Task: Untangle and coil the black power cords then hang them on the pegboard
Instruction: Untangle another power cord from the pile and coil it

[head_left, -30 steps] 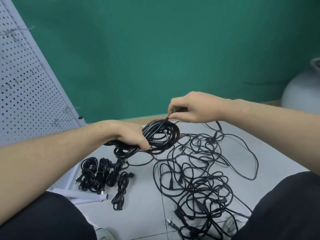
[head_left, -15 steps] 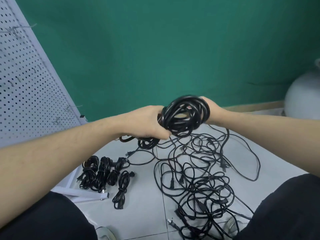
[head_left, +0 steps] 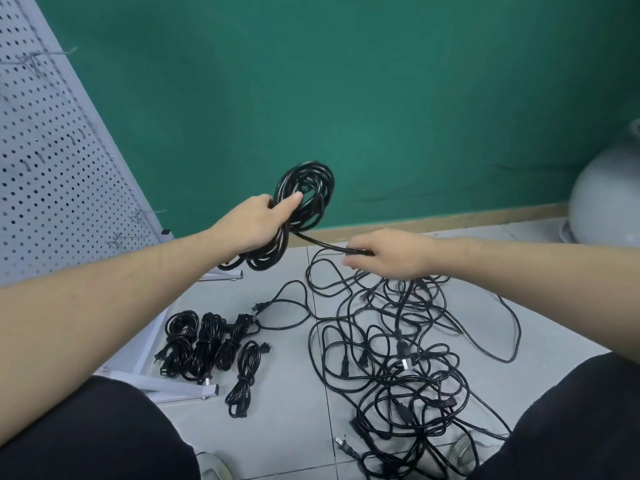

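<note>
A: Step in hand?
B: Coiling. Left hand (head_left: 258, 220) raised, fingers curled round coil (head_left: 301, 206), thumb through the loops. Free strand (head_left: 322, 242) running to right hand (head_left: 388, 256), pinched there; fingers blurred.

A: Rest of the cords?
B: Tangle (head_left: 398, 341) on floor (head_left: 287, 427), below right hand. Four finished bundles (head_left: 207, 344) by pegboard (head_left: 52, 161) foot. Nothing visibly hung.

A: Next move?
B: Probably feed strand onto coil, freeing it from tangle; snagging likely.

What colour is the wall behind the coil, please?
Green wall, clearest in the head view.
</note>
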Available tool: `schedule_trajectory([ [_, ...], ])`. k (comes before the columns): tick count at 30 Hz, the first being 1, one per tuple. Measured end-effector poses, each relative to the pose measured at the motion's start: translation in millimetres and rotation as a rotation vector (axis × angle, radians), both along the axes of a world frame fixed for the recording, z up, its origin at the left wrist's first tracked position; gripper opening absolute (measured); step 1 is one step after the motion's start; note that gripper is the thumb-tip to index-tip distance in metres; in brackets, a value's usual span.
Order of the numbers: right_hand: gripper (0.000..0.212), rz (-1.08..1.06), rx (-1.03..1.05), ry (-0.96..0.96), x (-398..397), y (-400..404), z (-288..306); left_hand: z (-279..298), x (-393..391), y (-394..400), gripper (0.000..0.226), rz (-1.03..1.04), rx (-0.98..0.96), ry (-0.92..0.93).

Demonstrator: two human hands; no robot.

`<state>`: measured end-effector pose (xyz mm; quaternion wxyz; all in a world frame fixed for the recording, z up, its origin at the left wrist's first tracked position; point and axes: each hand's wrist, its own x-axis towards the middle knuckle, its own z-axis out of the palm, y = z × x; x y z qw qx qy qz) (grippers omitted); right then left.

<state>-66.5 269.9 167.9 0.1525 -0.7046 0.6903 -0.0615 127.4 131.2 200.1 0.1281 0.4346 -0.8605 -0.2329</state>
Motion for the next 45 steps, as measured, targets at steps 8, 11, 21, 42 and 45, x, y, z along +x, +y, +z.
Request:
schedule_trajectory([
  [8, 0.023, -0.028, -0.296, 0.095, 19.9, -7.9, 23.8, -12.0, -5.9, 1.6, 0.073, -0.054, -0.316, -0.526],
  [11, 0.023, -0.089, -0.414, 0.07, 13.5, -10.5, 32.4, -11.0, -13.5, 17.3, 0.074, -0.191, -0.391, -0.583],
  [21, 0.026, -0.233, -0.356, -0.556, -7.3, -9.4, 34.9, 6.8, -7.6, 40.1, 0.058, -0.525, -0.202, -0.312],
  [42, 0.026, -0.047, -0.116, -0.396, 26.4, -1.4, 18.5, -22.3, 2.7, -2.7, 0.035, 0.126, 0.269, 0.413],
  [45, 0.012, -0.077, -0.145, -0.699, 27.7, 1.7, 30.0, -27.9, 9.8, -9.4, 0.036, 0.142, 0.255, 0.36],
])
